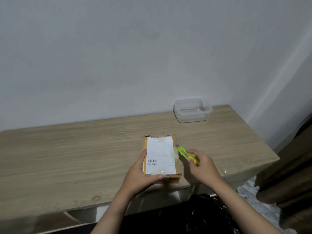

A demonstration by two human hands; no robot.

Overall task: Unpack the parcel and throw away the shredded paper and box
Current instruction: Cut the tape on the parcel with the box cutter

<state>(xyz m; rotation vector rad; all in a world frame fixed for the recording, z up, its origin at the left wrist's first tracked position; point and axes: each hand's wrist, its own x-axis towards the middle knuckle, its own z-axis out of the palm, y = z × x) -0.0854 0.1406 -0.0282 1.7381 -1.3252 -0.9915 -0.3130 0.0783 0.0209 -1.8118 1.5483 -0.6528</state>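
Our right hand is clamped around a yellow-green box cutter, its tip pointing far and left so that it touches or nearly touches the right side of the parcel; whether the blade is out we cannot tell. Our left hand is clasped on the parcel's near left corner, thumb along the left edge and fingers across the near edge, pinning it to the wooden table. The parcel lies just left of the cutter hand, between our two hands, its long axis running near to far, white label up and clear tape over it, still sealed. We judge that the coming cut turns on this: the taped right edge runs alongside the cutter, so the right hand is the nearer one. A clear plastic container sits well apart at the far right
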